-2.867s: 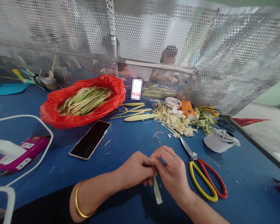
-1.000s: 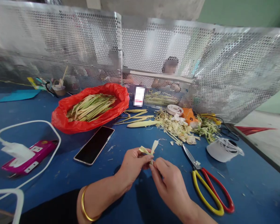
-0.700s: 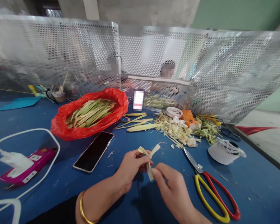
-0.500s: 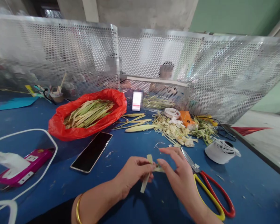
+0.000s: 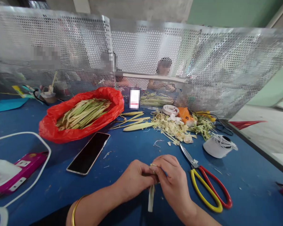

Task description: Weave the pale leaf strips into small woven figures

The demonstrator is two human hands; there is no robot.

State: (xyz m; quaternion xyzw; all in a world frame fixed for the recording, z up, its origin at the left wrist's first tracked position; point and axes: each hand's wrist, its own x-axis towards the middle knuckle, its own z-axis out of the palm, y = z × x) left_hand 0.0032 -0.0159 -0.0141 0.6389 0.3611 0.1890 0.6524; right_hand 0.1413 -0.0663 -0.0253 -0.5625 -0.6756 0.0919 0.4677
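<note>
Both my hands meet over the blue table [image 5: 132,147] near its front edge. My left hand [image 5: 135,178], with a gold bangle on its wrist, pinches a pale leaf strip [image 5: 151,197]. My right hand [image 5: 173,179] is closed on the same strip at its folded top, fingertips touching the left hand's. The strip's free end hangs down below my fingers. Scissors [image 5: 205,184] with red and yellow handles lie just right of my right hand.
A red bag [image 5: 61,130] of leaf strips sits at the back left, a dark phone [image 5: 87,153] in front of it. Leaf scraps [image 5: 176,125] and a white cord roll [image 5: 216,145] lie right. A pink power strip [image 5: 21,169] lies left. A perforated metal screen [image 5: 202,62] stands behind, with people beyond it.
The strip's ends stood up above my fingers a second ago; now they are folded in and one end hangs down. My right hand has closed in onto my left.
</note>
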